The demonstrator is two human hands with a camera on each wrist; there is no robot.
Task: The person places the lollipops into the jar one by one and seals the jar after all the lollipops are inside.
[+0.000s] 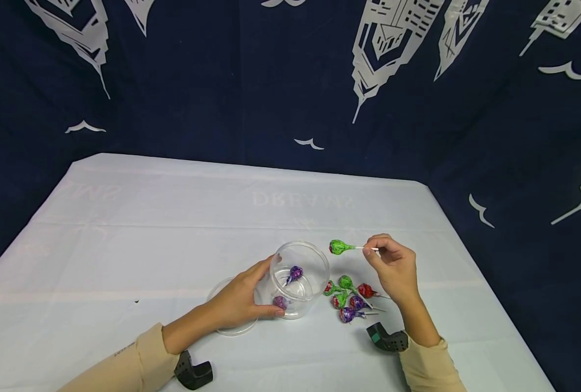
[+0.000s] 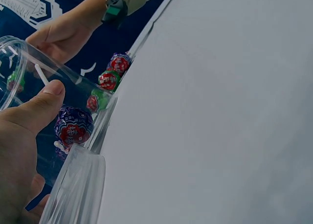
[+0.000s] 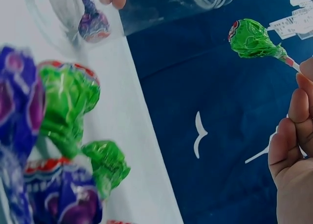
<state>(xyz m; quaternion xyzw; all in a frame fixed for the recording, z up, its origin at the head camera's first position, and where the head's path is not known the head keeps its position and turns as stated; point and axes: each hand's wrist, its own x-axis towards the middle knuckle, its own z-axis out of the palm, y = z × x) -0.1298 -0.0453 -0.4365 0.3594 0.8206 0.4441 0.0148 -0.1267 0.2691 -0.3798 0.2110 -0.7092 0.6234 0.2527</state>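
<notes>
A clear plastic jar (image 1: 300,256) stands on the white table, and my left hand (image 1: 243,296) grips its side. In the left wrist view the thumb (image 2: 41,106) lies along the jar's wall. Two purple-wrapped lollipops, one of them a purple lollipop (image 1: 295,273), are inside it. My right hand (image 1: 393,267) pinches the white stick of a green lollipop (image 1: 340,247), held level just right of the jar's open mouth. Below that hand, several wrapped lollipops (image 1: 347,314) in green, purple and red lie in a loose pile beside the jar.
A round clear lid (image 1: 236,329) lies on the table, partly under my left hand. The white tablecloth (image 1: 124,245) reaches back to a dark blue patterned cloth (image 1: 222,98). A small dark speck (image 1: 136,301) lies at the left.
</notes>
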